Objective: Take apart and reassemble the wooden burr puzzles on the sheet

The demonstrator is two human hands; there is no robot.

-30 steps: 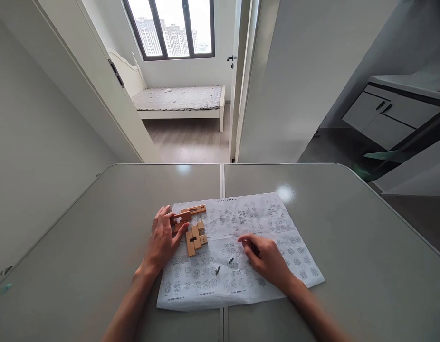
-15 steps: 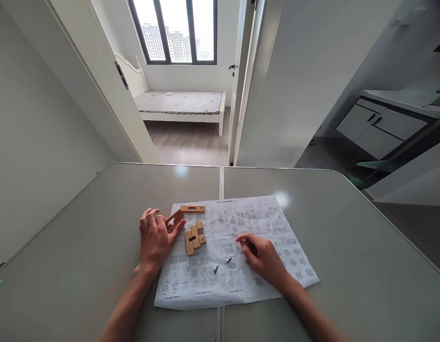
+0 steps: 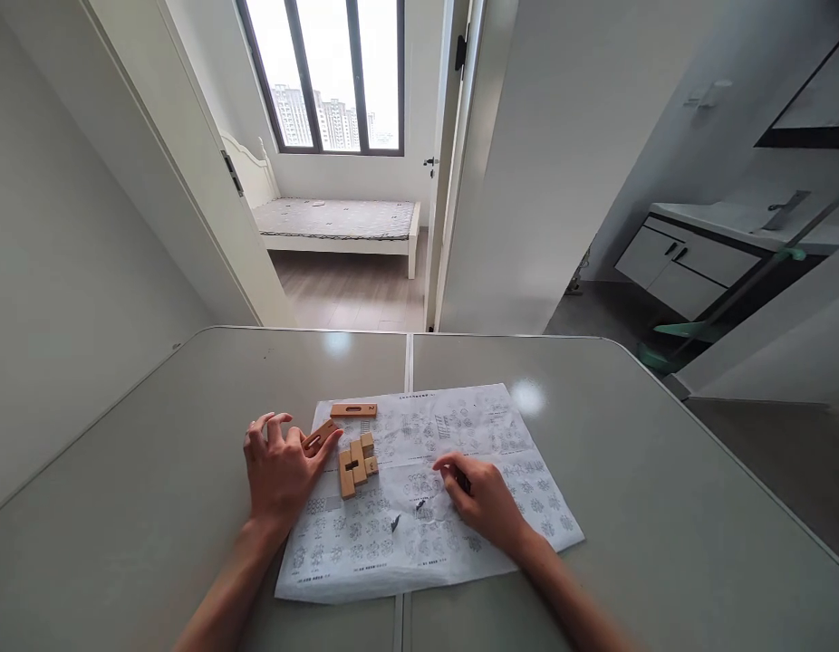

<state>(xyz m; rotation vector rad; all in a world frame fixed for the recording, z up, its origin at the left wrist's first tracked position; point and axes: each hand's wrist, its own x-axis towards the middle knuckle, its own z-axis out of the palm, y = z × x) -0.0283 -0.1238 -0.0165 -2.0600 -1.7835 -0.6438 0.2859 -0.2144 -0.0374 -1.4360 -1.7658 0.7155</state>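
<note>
My left hand [image 3: 278, 466] lies at the left edge of a printed paper sheet [image 3: 487, 435], its thumb and fingers pinching a small wooden bar [image 3: 319, 438]. Just right of it sits a cluster of joined wooden blocks [image 3: 355, 463]. A separate slotted wooden bar [image 3: 352, 410] lies at the sheet's far left corner. My right hand [image 3: 482, 493] rests on the middle of the sheet with fingers curled round a small dark thing that I cannot make out. Two small dark bits [image 3: 396, 522] lie on the paper between my hands.
The paper lies on a grey folding table [image 3: 154, 435] with a seam down the middle. Beyond the far edge an open doorway shows a bed [image 3: 338, 222] under a window. A cabinet with a counter [image 3: 691, 263] stands at the right.
My left hand has drawn the small wooden bar leftwards, away from the slotted bar and the block cluster. My right hand stays put. The camera has tilted up a little.
</note>
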